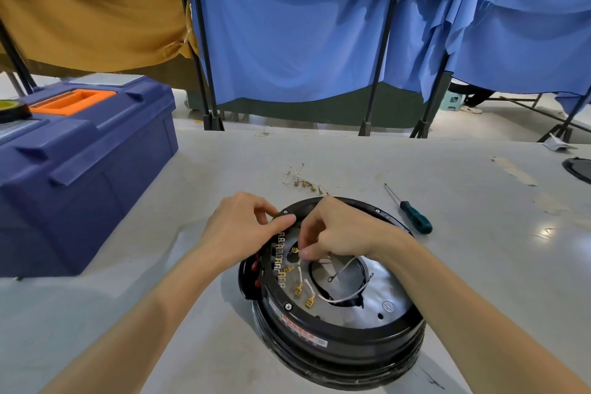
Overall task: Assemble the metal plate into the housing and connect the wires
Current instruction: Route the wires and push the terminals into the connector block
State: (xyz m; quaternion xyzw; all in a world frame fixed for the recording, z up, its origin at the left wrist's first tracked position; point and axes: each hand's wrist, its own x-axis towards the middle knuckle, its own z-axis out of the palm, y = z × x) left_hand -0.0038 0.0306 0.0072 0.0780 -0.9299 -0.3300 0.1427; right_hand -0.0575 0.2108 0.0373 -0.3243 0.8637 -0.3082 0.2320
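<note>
The scene is evenly and brightly lit from above, glare being thrown on the grey table [479,201] at right, soft shadows cast beneath the forearms, and straight lines bent by wide-angle distortion toward the edges.

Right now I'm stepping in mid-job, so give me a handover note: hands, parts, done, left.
Left hand: fingers on the housing rim, steadying it.
Right hand: pinching a white wire over the terminal row.
Done: metal plate sits in the housing.
Left: several gold-tipped leads lie loose on the plate; spare wires and screwdriver wait on the table.
</note>
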